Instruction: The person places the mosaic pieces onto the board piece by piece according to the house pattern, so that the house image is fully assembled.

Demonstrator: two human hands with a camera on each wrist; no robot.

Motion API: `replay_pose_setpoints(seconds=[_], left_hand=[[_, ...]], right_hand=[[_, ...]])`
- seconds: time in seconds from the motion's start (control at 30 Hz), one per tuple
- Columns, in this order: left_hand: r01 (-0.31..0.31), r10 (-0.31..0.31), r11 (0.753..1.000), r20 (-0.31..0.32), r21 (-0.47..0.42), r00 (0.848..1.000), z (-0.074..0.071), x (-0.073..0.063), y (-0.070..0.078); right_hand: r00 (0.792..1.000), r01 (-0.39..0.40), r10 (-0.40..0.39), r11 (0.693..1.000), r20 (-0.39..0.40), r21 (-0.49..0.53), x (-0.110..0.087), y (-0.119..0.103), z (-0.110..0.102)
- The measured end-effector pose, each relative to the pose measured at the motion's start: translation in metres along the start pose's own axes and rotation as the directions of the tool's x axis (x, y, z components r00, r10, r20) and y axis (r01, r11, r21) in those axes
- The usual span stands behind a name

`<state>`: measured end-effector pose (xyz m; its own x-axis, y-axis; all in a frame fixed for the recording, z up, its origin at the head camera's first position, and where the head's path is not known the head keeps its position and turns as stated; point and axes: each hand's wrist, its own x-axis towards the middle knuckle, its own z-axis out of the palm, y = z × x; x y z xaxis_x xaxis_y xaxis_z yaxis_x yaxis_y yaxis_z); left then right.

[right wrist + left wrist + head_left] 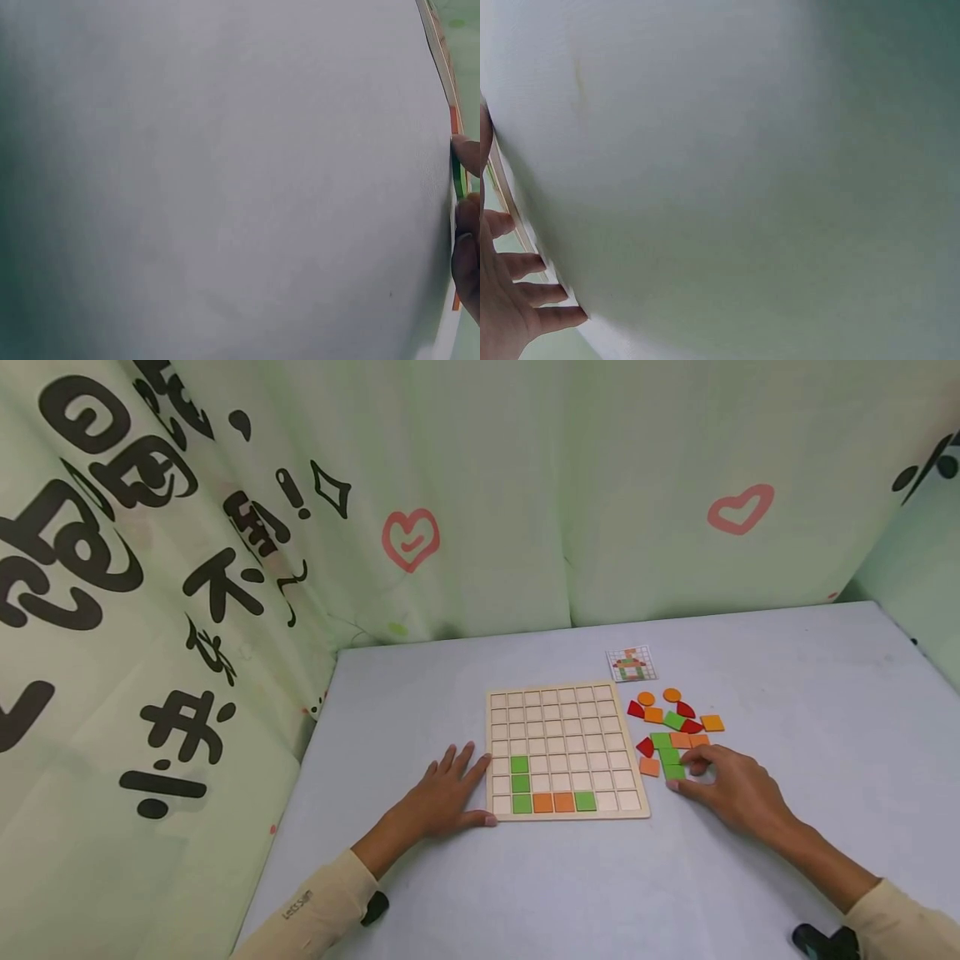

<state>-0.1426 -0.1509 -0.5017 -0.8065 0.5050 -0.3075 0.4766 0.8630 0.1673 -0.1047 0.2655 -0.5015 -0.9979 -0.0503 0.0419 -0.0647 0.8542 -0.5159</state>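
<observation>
A light wooden grid board (568,695) lies flat on the table. Green square tiles (521,783) fill cells up one of its left columns, and orange square tiles (553,802) sit in the bottom row beside another green one. My left hand (438,797) lies spread at the board's left edge, thumb and fingertips touching it. Right of the board, my right hand (738,793) pinches a green square tile (457,174) between thumb and finger at the near end of the loose pile. In the left wrist view, the spread fingers (553,319) show beside the board's rim.
Loose red tiles (645,747), orange round tiles (646,698) and several squares lie right of the board. Behind them is a small pattern card (631,664) with a gridded picture. A pale printed curtain (487,527) hangs along the back and left of the white table (420,677).
</observation>
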Motion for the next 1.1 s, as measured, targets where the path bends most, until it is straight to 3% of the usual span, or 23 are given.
replay_pose_setpoints(seconds=[1.1], left_hand=[[-0.002, 0.002, 1.000, 0.008, 0.010, 1.000, -0.0027, 0.0000, 0.0014]], right_hand=[[0.992, 0.023, -0.029, 0.998, 0.119, 0.051, -0.0017, -0.0028, -0.0032]])
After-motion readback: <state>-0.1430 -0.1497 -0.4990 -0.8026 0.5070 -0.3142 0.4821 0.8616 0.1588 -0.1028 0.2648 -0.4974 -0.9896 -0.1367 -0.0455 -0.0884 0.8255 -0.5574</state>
